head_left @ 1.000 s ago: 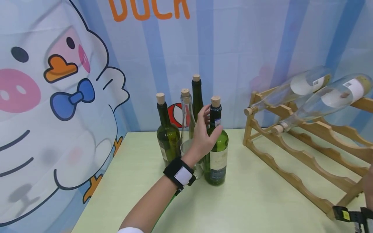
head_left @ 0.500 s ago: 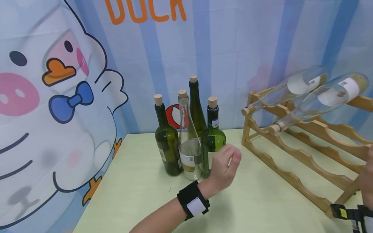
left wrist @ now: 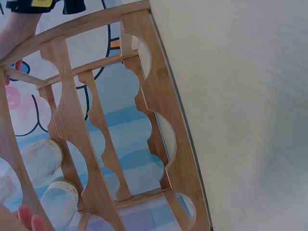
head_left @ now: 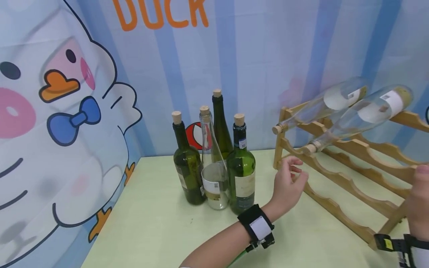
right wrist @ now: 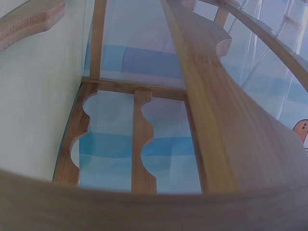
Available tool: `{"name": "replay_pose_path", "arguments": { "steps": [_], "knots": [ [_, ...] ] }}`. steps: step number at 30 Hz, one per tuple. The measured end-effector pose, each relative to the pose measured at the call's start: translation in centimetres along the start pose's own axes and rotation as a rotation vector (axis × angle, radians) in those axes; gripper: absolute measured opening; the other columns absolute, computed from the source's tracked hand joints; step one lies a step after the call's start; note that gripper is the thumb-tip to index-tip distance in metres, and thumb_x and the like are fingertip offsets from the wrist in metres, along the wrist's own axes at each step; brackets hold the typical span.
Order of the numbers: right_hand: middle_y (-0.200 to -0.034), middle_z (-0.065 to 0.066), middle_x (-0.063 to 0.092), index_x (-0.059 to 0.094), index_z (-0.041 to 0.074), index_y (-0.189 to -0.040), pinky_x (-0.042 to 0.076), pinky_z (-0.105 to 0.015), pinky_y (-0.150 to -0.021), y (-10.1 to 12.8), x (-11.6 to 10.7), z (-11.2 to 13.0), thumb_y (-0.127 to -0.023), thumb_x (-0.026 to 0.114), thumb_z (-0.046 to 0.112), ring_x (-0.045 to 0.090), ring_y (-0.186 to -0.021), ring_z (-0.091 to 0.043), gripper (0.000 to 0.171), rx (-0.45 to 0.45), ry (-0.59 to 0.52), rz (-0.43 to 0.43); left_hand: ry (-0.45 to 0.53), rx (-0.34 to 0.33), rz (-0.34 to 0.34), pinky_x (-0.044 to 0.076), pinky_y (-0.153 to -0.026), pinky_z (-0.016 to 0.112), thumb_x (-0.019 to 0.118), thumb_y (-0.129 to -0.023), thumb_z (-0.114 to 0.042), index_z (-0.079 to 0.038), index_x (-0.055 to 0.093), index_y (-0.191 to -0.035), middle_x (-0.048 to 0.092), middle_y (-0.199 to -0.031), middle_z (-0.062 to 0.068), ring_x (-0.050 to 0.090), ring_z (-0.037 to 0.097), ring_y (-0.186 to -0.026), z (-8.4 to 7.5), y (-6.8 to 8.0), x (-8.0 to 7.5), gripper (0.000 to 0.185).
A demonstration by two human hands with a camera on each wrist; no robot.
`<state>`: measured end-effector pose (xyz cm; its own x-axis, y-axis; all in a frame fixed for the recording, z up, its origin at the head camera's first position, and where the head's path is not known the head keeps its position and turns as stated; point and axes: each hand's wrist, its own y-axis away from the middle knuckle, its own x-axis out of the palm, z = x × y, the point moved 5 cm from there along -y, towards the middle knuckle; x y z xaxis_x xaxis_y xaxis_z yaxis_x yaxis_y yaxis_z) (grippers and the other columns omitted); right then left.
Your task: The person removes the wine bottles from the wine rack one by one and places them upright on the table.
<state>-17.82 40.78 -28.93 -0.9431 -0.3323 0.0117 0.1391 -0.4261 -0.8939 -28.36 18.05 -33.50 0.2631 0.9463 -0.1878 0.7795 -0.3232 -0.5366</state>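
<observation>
My left hand is over the table between the standing bottles and the wooden wine rack, its fingers loosely curled around nothing. In the left wrist view, the left fingers show at the bottom left, before the rack. At the far right of the head view, my right hand grips the rack's near end; the left wrist view shows fingertips beyond the rail. Two clear corked bottles lie on the rack's top tier, a rear one and a nearer one. The right wrist view shows only the rack's slats close up.
Several corked bottles stand left of the rack: a green labelled bottle, a clear bottle, a dark green bottle and a taller bottle behind. A printed duck cloth hangs behind the table.
My left hand has come away from the green labelled bottle and moved right toward the rack, curling midway, then loosening. The right hand stays at the rack. The head view has shifted slightly right.
</observation>
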Motion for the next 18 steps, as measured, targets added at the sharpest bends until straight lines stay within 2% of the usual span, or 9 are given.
{"name": "replay_pose_path", "arguments": {
  "steps": [3,5,6,8,10,12,15,18],
  "knots": [
    [-0.082,0.035,0.034,0.052,-0.015,-0.086,0.02,-0.009,-0.069,-0.2,0.0,-0.1,-0.09,0.048,0.03,0.028,-0.074,0.018,0.045,0.03,-0.01,0.031,0.071,-0.068,-0.011,0.037,-0.08,0.015,0.051,-0.087,-0.024,-0.019,0.031,-0.126,0.047,-0.117,0.002,0.049,0.006,-0.095,0.4,-0.9,0.8,0.044],
    [-0.082,0.034,0.034,0.06,-0.001,-0.085,0.021,-0.01,-0.07,-0.2,0.0,-0.2,-0.09,0.049,0.031,0.029,-0.074,0.016,0.035,0.069,-0.01,0.036,0.098,-0.101,-0.015,0.036,-0.081,0.016,0.054,-0.086,-0.028,-0.025,0.025,-0.132,0.044,-0.12,-0.001,0.048,0.008,-0.098,0.5,-1.6,1.3,0.055],
    [-0.083,0.034,0.034,0.061,0.01,-0.085,0.023,-0.011,-0.072,-0.1,0.0,-0.3,-0.09,0.049,0.031,0.03,-0.076,0.016,0.025,0.102,-0.002,0.039,0.102,-0.112,-0.019,0.036,-0.081,0.017,0.055,-0.085,-0.03,-0.028,0.021,-0.134,0.043,-0.122,-0.004,0.048,0.008,-0.099,0.6,-2.0,1.5,0.06],
    [-0.089,0.035,0.036,0.057,0.028,-0.092,0.028,-0.012,-0.083,0.3,-0.1,-0.5,-0.09,0.048,0.027,0.034,-0.084,0.017,0.009,0.167,0.021,0.025,0.13,-0.135,-0.015,0.038,-0.08,0.017,0.059,-0.083,-0.032,-0.033,0.015,-0.136,0.04,-0.123,-0.008,0.048,0.009,-0.099,0.6,-2.7,2.1,0.069],
    [-0.092,0.036,0.038,0.048,0.041,-0.091,0.03,-0.014,-0.088,0.5,-0.1,-0.6,-0.09,0.048,0.025,0.035,-0.088,0.017,0.017,0.204,0.028,0.012,0.175,-0.159,0.001,0.041,-0.076,0.018,0.061,-0.081,-0.034,-0.038,0.01,-0.137,0.037,-0.124,-0.01,0.048,0.007,-0.098,0.5,-3.4,2.7,0.075],
    [-0.09,0.035,0.041,0.042,0.042,-0.079,0.03,-0.017,-0.092,0.4,0.0,-0.6,-0.089,0.047,0.019,0.038,-0.091,0.016,0.025,0.196,-0.017,0.007,0.248,-0.189,0.019,0.044,-0.071,0.019,0.063,-0.08,-0.034,-0.042,0.008,-0.136,0.037,-0.123,-0.009,0.049,0.006,-0.095,0.5,-3.9,3.3,0.079],
    [-0.089,0.032,0.041,0.039,0.04,-0.077,0.029,-0.015,-0.09,0.2,0.3,-0.6,-0.089,0.046,0.016,0.039,-0.092,0.013,0.027,0.155,-0.093,0.022,0.321,-0.248,0.006,0.046,-0.066,0.02,0.065,-0.078,-0.037,-0.045,0.008,-0.135,0.035,-0.127,-0.009,0.049,0.0,-0.09,0.5,-4.6,4.3,0.081],
    [-0.092,0.03,0.041,0.04,0.038,-0.082,0.026,-0.016,-0.095,0.1,0.3,-0.7,-0.089,0.046,0.017,0.039,-0.1,0.011,0.023,0.132,-0.138,0.04,0.384,-0.301,-0.056,0.047,-0.066,0.022,0.066,-0.074,-0.041,-0.046,0.012,-0.134,0.033,-0.132,-0.007,0.05,0.001,-0.088,0.6,-5.2,5.3,0.081]
  ]
}}
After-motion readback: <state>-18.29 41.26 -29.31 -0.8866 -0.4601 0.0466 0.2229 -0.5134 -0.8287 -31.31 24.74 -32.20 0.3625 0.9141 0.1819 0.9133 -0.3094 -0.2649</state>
